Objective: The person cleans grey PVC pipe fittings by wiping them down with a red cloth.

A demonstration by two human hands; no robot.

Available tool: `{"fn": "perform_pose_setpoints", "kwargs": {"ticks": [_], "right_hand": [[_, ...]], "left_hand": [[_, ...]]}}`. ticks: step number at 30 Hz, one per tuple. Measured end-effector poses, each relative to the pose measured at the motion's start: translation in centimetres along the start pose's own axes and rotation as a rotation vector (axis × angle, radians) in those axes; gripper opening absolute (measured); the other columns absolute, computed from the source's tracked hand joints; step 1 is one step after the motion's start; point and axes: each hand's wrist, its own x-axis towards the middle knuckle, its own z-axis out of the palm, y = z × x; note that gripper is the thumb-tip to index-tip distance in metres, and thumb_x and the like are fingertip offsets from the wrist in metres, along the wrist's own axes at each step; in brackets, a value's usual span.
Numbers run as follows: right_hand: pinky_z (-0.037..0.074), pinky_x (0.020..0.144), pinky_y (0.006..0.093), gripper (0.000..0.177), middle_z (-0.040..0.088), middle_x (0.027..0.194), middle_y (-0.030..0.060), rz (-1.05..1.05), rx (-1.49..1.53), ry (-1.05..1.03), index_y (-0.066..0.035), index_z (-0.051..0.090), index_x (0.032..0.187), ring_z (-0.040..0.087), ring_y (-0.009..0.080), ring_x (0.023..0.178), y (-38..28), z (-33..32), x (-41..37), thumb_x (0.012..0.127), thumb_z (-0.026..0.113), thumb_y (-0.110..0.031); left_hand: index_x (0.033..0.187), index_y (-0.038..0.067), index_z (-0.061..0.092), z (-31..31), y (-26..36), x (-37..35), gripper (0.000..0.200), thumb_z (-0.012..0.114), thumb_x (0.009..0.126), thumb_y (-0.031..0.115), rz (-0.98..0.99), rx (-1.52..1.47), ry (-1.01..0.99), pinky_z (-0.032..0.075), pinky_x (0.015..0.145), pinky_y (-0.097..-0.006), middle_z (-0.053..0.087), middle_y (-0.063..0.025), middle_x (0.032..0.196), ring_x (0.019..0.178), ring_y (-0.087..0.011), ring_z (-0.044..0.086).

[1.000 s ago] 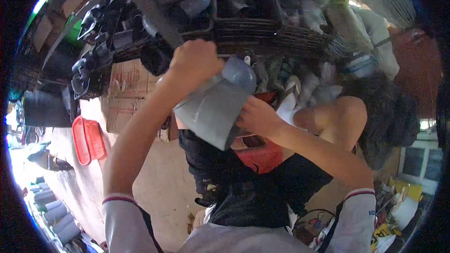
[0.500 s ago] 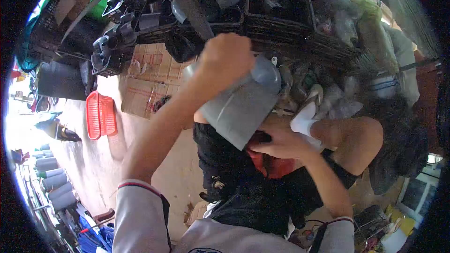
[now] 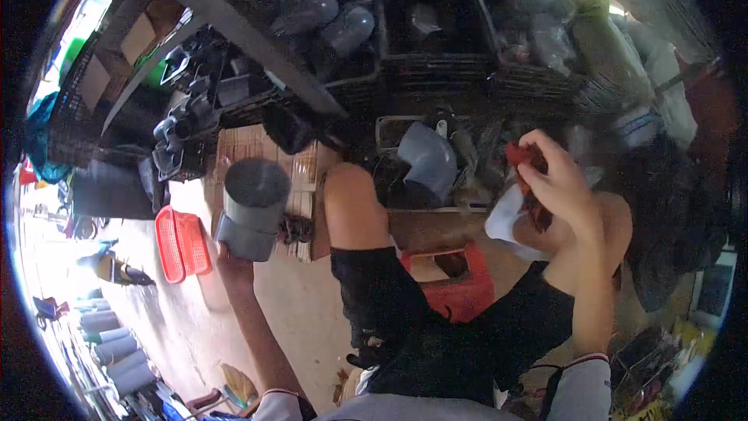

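Observation:
A short, wide grey pipe fitting (image 3: 253, 206) stands out to the left with its dark round opening facing up. My left hand (image 3: 226, 256) grips its lower edge, and most of the fingers are hidden behind it. On the right, above my knee, my right hand (image 3: 557, 179) is closed on a crumpled dark red cloth (image 3: 534, 206) that hangs down. A grey elbow fitting (image 3: 430, 164) lies in a low crate between the hands. Below it, between my legs, is a red plastic stool (image 3: 460, 296) with a hole in its top.
Black crates (image 3: 436, 27) holding grey fittings line the back under a slanted metal bar (image 3: 234, 31). A red basket (image 3: 181, 243) and flattened cardboard (image 3: 304, 195) lie at the left. Plastic bags (image 3: 612, 51) are piled at the back right.
The large grey fitting has gone from in front of my lap to the left, held by my left hand. My right hand has risen to the right with the cloth. The stool and elbow fitting are now uncovered.

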Motion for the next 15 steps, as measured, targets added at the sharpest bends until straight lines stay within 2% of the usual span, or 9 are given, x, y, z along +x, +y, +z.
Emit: {"fn": "perform_pose_setpoints", "kwargs": {"ticks": [1,4,5,8,11,13,14,15], "right_hand": [[0.05,0.072,0.0391,0.026,0.062,0.089,0.0155,-0.02,-0.022,0.009,-0.006,0.054,0.106,0.064,0.0317,0.083,0.1,0.3,0.0,0.081,0.063,-0.003],[0.049,0.075,0.0411,0.026,0.061,0.093,0.0169,-0.034,-0.108,0.019,-0.006,0.054,0.104,0.062,0.036,0.086,-0.1,1.3,-0.2,0.079,0.063,-0.001],[0.048,0.076,0.0411,0.026,0.06,0.095,0.0171,-0.016,-0.14,0.01,-0.005,0.054,0.103,0.062,0.0367,0.088,-0.6,1.7,-0.6,0.079,0.062,0.0],[0.048,0.077,0.0408,0.025,0.059,0.095,0.017,-0.057,-0.147,-0.073,-0.004,0.054,0.102,0.061,0.037,0.09,-1.5,1.7,-0.9,0.079,0.062,0.0],[0.048,0.077,0.0399,0.025,0.059,0.097,0.0168,-0.031,-0.155,-0.131,-0.005,0.054,0.104,0.062,0.0354,0.091,-1.5,2.7,-0.9,0.081,0.063,-0.003],[0.048,0.079,0.0377,0.025,0.059,0.097,0.0153,-0.018,0.001,-0.163,-0.004,0.054,0.106,0.062,0.0312,0.09,-2.7,2.3,-0.2,0.083,0.064,-0.006],[0.048,0.08,0.0366,0.026,0.059,0.097,0.0146,-0.007,0.084,-0.178,-0.004,0.054,0.107,0.062,0.029,0.09,-3.0,2.2,-0.1,0.084,0.065,-0.008],[0.046,0.083,0.0332,0.026,0.06,0.1,0.008,0.052,0.256,-0.229,-0.004,0.054,0.107,0.059,0.0203,0.092,-2.9,2.3,0.4,0.085,0.066,-0.01]], "left_hand": [[0.138,0.005,0.043,-0.6,-0.2,1.4,0.047,0.043,0.1,0.033,-0.069,-0.094,0.172,0.034,0.11,-0.05,0.046,-0.0158,0.141,0.131,-0.031,0.043],[0.133,0.009,0.049,-5.1,-1.9,7.1,0.042,0.043,0.1,0.035,-0.125,-0.099,0.164,0.038,0.106,-0.0464,0.049,-0.0117,0.139,0.125,-0.0287,0.048],[0.125,0.011,0.056,-10.7,-2.9,10.9,0.038,0.05,0.098,0.037,-0.125,-0.029,-0.196,0.042,0.1,-0.0433,0.057,-0.0073,0.128,0.116,-0.0247,0.053],[0.118,0.012,0.059,-10.9,-4.9,13.3,0.035,0.059,0.094,0.036,-0.062,0.025,-0.374,0.044,0.094,-0.0399,0.062,-0.0043,0.114,0.107,-0.0211,0.056],[0.118,0.008,0.058,-9.0,-6.2,12.8,0.03,0.058,0.094,0.027,-0.07,0.122,-0.169,0.047,0.086,-0.0343,0.062,-0.0071,0.11,0.096,-0.0187,0.056],[0.116,0.007,0.058,-5.7,-7.0,11.0,0.029,0.058,0.094,0.025,0.112,0.244,0.03,0.048,0.085,-0.0341,0.062,-0.0067,0.105,0.093,-0.0184,0.057],[0.115,0.006,0.058,-2.8,-7.5,9.2,0.028,0.058,0.094,0.025,0.269,0.331,0.15,0.048,0.084,-0.034,0.062,-0.0066,0.102,0.092,-0.0183,0.058],[0.114,0.006,0.058,0.9,-7.8,6.7,0.027,0.058,0.094,0.024,0.44,0.417,0.222,0.049,0.084,-0.0339,0.062,-0.0064,0.1,0.091,-0.0181,0.058]]}}
